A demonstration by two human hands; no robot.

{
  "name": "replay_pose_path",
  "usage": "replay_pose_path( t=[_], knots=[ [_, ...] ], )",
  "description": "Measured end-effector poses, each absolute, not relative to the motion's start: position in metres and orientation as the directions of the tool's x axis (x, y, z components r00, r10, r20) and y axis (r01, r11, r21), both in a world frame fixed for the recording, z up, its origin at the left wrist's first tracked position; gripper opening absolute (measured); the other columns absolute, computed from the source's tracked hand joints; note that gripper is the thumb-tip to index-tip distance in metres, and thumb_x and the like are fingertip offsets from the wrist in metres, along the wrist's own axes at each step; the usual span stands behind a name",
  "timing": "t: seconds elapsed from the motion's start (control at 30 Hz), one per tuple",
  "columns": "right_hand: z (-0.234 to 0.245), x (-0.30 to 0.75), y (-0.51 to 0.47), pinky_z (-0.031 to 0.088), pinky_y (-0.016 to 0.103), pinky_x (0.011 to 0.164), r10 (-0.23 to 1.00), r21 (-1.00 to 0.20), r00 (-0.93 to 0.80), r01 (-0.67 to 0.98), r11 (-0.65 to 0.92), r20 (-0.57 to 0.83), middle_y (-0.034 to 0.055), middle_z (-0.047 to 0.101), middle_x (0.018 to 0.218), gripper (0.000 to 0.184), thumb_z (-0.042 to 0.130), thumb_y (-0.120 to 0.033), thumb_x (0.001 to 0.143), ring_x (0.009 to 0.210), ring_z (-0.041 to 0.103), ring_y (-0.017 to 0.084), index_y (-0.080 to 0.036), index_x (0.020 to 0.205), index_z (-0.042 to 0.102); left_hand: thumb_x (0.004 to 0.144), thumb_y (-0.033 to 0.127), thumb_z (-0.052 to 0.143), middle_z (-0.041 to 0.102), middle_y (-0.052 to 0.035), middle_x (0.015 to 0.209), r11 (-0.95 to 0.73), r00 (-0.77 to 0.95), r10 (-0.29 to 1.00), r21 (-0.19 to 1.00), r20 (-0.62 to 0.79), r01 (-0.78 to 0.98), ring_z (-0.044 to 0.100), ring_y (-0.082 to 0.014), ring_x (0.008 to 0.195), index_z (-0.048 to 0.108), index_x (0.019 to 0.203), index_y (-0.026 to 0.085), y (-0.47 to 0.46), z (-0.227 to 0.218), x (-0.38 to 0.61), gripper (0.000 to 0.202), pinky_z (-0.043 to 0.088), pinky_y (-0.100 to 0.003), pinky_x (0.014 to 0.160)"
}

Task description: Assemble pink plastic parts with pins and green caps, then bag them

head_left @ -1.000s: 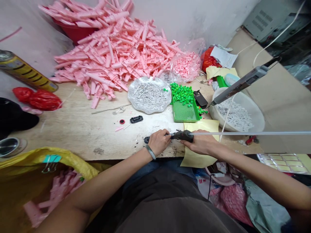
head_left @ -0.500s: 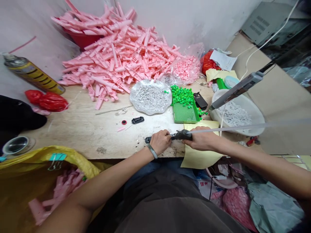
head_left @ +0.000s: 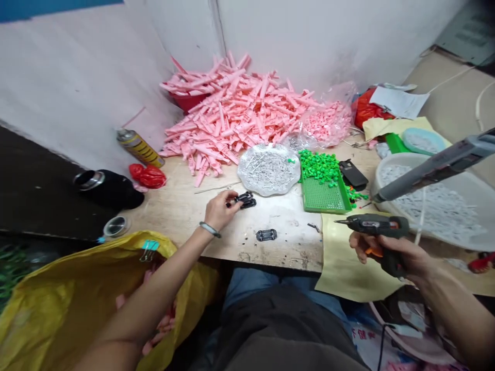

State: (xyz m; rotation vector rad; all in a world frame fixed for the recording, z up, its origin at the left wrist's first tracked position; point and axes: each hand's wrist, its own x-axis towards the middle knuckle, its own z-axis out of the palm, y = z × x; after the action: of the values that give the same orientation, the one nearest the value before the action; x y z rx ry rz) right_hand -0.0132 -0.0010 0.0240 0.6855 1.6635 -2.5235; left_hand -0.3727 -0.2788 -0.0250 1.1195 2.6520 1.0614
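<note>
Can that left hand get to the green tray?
Probably yes: the left hand holds a small black plastic part, but nothing stands in its way across the wooden tabletop, just below the foil plate, to the green tray.

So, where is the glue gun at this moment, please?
In the head view, the hot glue gun is at lower right, held in the right hand, above the pale yellow paper and just in front of the white basin.

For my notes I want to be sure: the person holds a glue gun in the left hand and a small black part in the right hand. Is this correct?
Not quite: the hands are swapped, as the head view shows. The right hand holds the glue gun, and the left hand holds the small black part.
</note>
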Motion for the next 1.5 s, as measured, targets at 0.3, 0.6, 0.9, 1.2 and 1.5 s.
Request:
replay_pose_path(
  t=[0.3,0.6,0.9,1.2,1.5],
  knots=[
    [0.04,-0.036,-0.017,0.048,0.029,0.066,0.445,-0.84,-0.792,0.524,0.143,-0.418,0.0076,0.07,0.082,0.045,0.057,-0.061,0.085,0.078,0.063,0.021,-0.021,0.097,0.072,0.083,0.039,0.066,0.065,-0.0088,0.115,0.374,-0.465,0.863,0.37,0.199,0.851,0.057,-0.0245,0.108,0.064,0.11,0.02,-0.28,-0.023,-0.348,0.034,0.045,-0.038,0.095],
    [0.056,-0.056,-0.033,0.046,0.026,0.057,0.598,-0.793,-0.717,0.572,0.21,-0.358,0.0087,0.07,0.08,0.051,0.06,-0.064,0.08,0.069,0.063,0.019,-0.015,0.091,0.07,0.082,0.032,0.065,0.063,-0.0057,0.101,0.238,-0.258,0.966,0.399,-0.004,0.885,0.058,-0.0216,0.094,0.066,0.103,0.021,-0.216,-0.03,-0.25,0.023,0.048,-0.034,0.082],
    [0.053,-0.05,-0.036,0.044,0.027,0.062,0.577,-0.652,-0.725,0.65,0.39,-0.377,0.0037,0.07,0.077,0.052,0.051,-0.07,0.083,0.072,0.064,0.019,-0.021,0.084,0.071,0.072,0.041,0.076,0.062,-0.0086,0.104,0.249,-0.244,0.967,0.476,-0.073,0.844,0.058,-0.026,0.098,0.065,0.111,0.019,-0.178,-0.033,-0.255,0.046,0.048,-0.037,0.087],
    [0.036,-0.065,-0.067,0.042,0.03,0.064,0.56,-0.187,-0.746,0.646,0.74,-0.362,0.0071,0.073,0.086,0.053,0.041,-0.068,0.088,0.08,0.068,0.026,-0.027,0.099,0.072,0.083,0.035,0.067,0.065,-0.0061,0.097,0.185,-0.267,0.96,0.523,0.085,0.832,0.057,-0.0217,0.092,0.07,0.105,0.022,-0.198,-0.05,-0.245,0.026,0.047,-0.035,0.085],
    [0.031,-0.069,-0.064,0.041,0.029,0.062,0.571,-0.14,-0.764,0.628,0.766,-0.302,0.0092,0.072,0.078,0.055,0.044,-0.07,0.086,0.076,0.067,0.024,-0.024,0.092,0.074,0.084,0.035,0.065,0.065,-0.0061,0.099,0.177,-0.267,0.959,0.532,0.097,0.828,0.057,-0.0211,0.093,0.07,0.106,0.022,-0.199,-0.053,-0.247,0.026,0.047,-0.035,0.085]
  ],
)
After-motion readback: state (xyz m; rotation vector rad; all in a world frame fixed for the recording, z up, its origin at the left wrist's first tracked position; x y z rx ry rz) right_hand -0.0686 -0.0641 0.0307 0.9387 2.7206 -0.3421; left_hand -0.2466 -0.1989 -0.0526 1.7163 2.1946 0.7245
